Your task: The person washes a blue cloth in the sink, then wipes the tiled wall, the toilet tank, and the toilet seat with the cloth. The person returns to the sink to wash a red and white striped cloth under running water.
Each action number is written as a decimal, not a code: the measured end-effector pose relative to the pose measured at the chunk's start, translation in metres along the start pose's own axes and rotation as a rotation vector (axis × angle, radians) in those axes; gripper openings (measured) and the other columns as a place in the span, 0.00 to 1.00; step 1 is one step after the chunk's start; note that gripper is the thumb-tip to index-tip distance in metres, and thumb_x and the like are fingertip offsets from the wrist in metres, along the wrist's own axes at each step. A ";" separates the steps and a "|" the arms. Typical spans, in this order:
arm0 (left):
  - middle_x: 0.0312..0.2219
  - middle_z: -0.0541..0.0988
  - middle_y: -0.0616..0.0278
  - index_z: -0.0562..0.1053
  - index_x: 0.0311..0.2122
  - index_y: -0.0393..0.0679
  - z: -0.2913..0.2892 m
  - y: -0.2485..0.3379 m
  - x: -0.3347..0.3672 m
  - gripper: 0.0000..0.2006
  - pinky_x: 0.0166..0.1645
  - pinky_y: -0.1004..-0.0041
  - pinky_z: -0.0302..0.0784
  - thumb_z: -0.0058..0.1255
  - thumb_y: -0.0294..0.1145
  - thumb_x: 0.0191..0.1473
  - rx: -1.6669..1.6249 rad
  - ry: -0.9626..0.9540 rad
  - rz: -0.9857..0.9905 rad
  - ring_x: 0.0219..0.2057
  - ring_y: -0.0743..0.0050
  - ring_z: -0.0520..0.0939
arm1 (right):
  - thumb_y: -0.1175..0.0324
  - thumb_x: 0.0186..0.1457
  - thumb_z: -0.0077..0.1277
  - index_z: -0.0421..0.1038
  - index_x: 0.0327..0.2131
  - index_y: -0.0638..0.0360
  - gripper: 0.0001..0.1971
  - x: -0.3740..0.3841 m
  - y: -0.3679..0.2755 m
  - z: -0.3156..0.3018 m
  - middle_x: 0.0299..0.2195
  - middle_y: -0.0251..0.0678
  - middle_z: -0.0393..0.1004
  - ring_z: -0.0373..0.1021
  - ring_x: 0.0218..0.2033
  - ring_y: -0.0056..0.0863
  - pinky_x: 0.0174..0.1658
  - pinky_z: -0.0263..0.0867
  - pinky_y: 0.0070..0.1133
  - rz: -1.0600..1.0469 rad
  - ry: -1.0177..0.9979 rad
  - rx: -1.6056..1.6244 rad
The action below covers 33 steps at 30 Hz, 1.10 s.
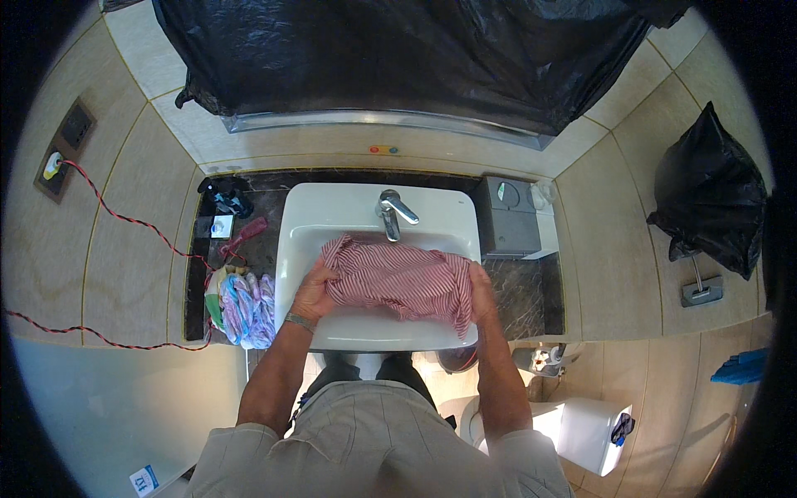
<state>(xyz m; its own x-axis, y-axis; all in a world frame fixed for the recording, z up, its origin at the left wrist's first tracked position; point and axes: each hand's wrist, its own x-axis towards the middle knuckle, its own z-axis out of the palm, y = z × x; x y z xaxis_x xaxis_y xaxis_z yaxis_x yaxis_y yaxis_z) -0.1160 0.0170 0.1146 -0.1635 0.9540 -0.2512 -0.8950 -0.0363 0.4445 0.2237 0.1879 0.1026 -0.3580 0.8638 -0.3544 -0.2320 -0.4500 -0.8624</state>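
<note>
A red-and-white striped cloth [398, 278] is stretched across the white sink [374, 336], bunched and creased along its length. My left hand [315, 290] is closed on its left end, with a bracelet or watch at the wrist. At the opposite end, my right hand [481, 292] grips the cloth's edge, and its fingers are partly hidden. Behind the cloth stands a chrome faucet [393, 214]; the cloth's upper edge lies just below the spout. Folds of the cloth hide most of the basin's inside.
On the dark counter at left lie a colourful bundled cloth [246, 307], a dark red handle-like item [245, 236] and a blue-black bottle [231, 202]. A red-black cord [137, 218] runs from the wall socket [66, 149]. A grey box [508, 217] stands right of the sink. Black plastic [398, 58] covers the upper wall.
</note>
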 end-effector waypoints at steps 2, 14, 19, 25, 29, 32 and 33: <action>0.60 0.73 0.51 0.59 0.69 0.44 -0.004 0.004 -0.002 0.37 0.66 0.51 0.74 0.42 0.14 0.51 -0.009 0.021 0.005 0.62 0.52 0.74 | 0.52 0.72 0.45 0.70 0.58 0.63 0.24 0.001 -0.002 -0.005 0.51 0.38 0.78 0.76 0.48 0.28 0.52 0.74 0.26 -0.013 -0.011 -0.017; 0.53 0.78 0.54 0.63 0.66 0.38 -0.058 0.025 -0.010 0.31 0.58 0.64 0.82 0.39 0.14 0.55 0.311 0.253 0.056 0.53 0.61 0.82 | 0.51 0.67 0.47 0.79 0.44 0.64 0.23 0.000 -0.026 -0.057 0.35 0.53 0.80 0.76 0.36 0.39 0.44 0.71 0.34 -0.298 0.539 -0.987; 0.49 0.81 0.56 0.68 0.62 0.36 -0.091 0.015 -0.004 0.21 0.55 0.64 0.83 0.44 0.23 0.64 0.410 0.422 0.102 0.49 0.64 0.84 | 0.55 0.67 0.45 0.76 0.40 0.68 0.22 0.006 -0.013 -0.049 0.34 0.50 0.79 0.75 0.36 0.35 0.43 0.69 0.33 -0.387 0.568 -0.873; 0.52 0.80 0.53 0.68 0.63 0.37 -0.089 0.016 0.007 0.28 0.53 0.64 0.83 0.37 0.51 0.72 0.248 0.723 0.012 0.48 0.62 0.84 | 0.51 0.67 0.48 0.78 0.45 0.65 0.23 0.016 0.004 -0.067 0.38 0.44 0.81 0.75 0.41 0.34 0.48 0.70 0.32 -0.356 0.557 -0.782; 0.55 0.77 0.50 0.66 0.64 0.35 -0.113 -0.002 -0.004 0.32 0.56 0.61 0.80 0.35 0.55 0.71 0.345 0.599 -0.035 0.53 0.57 0.81 | 0.55 0.68 0.47 0.77 0.45 0.65 0.20 0.010 0.006 -0.008 0.39 0.42 0.81 0.74 0.40 0.33 0.48 0.70 0.32 -0.219 0.521 -0.741; 0.57 0.75 0.50 0.63 0.66 0.35 -0.103 -0.022 0.001 0.32 0.59 0.61 0.75 0.39 0.52 0.69 0.832 0.645 -0.019 0.56 0.57 0.78 | 0.54 0.69 0.46 0.75 0.46 0.65 0.20 0.005 0.020 0.016 0.37 0.42 0.78 0.73 0.41 0.33 0.49 0.68 0.29 -0.216 0.353 -0.716; 0.57 0.75 0.51 0.63 0.66 0.35 -0.104 -0.026 0.003 0.32 0.59 0.61 0.74 0.40 0.52 0.68 0.919 0.631 0.005 0.55 0.58 0.78 | 0.53 0.69 0.45 0.75 0.46 0.65 0.21 0.011 0.032 0.018 0.37 0.41 0.77 0.72 0.41 0.33 0.50 0.67 0.28 -0.250 0.250 -0.674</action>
<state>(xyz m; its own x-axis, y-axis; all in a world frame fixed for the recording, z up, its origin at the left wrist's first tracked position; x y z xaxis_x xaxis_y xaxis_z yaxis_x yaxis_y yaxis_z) -0.1360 -0.0104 0.0127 -0.5816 0.6227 -0.5234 -0.2891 0.4433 0.8485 0.1959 0.1787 0.0782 -0.1334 0.9836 -0.1211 0.3518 -0.0673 -0.9337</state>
